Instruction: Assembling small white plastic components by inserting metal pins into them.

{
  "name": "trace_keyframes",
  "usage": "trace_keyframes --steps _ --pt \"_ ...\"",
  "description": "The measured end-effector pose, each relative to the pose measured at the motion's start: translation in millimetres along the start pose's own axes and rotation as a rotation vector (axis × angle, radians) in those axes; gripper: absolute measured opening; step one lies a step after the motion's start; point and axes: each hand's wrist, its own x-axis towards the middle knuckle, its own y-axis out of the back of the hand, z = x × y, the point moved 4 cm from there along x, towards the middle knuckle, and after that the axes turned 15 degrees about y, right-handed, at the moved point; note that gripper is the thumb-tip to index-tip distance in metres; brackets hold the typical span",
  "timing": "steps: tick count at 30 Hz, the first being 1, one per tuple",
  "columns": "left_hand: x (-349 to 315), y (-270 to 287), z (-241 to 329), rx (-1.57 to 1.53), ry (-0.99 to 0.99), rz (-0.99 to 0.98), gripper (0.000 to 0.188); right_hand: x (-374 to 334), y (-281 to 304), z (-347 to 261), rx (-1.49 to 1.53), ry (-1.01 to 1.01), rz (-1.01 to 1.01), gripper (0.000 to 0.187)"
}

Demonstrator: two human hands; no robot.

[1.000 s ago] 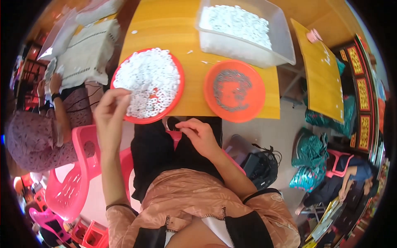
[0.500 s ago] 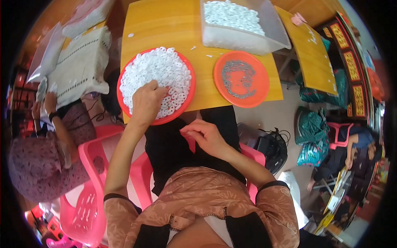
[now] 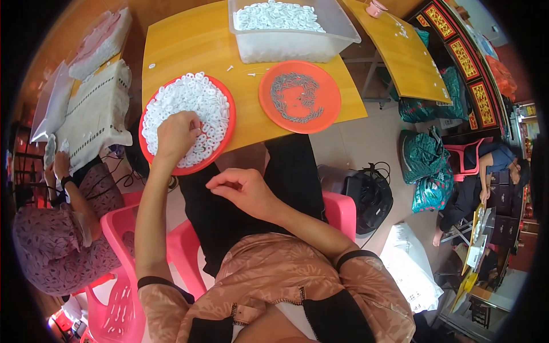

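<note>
A red round plate [image 3: 230,128] at the table's near left is heaped with small white plastic clips [image 3: 186,97] with holes in them. My left hand [image 3: 176,136] reaches into the near part of the heap, fingers bent down and drawn together; whatever they grip is hidden. Over my lap, just off the table edge, my right hand [image 3: 245,191] is closed, its thumb and fingertips curled together. Anything between those fingertips is too small to make out. To the right lies an orange plate [image 3: 327,106] with thin grey nails [image 3: 291,86] spread in a rough ring.
Behind the plates stands a clear plastic bin [image 3: 286,48] of white clips. A few loose pieces lie on the yellow table [image 3: 189,40]. At left, another person [image 3: 68,211] works by a cloth-covered table. Green bags [image 3: 423,160] and a black backpack [image 3: 372,200] rest on the floor at right.
The whole view has shifted, so the table and plates appear farther left. My left hand stays in the heap of clips. My right hand has come slightly closer to my body, its fingers curled.
</note>
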Motion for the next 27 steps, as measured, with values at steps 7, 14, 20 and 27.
trace_keyframes --steps 7,14,20,27 --pt "-15 3 0 -0.076 -0.071 0.157 0.009 5 1 -7 0.051 0.142 0.03 0.012" --pt "-72 14 15 -1.016 0.129 0.111 0.022 3 30 -26 -0.137 0.36 0.164 0.013" --pt "-147 -1 32 -1.8 0.173 0.044 0.013 -3 31 -45 0.0 0.354 0.226 0.014" --pt "-163 -12 19 -1.907 0.156 -0.036 0.013 -14 -1 -69 -0.256 0.519 0.093 0.014"
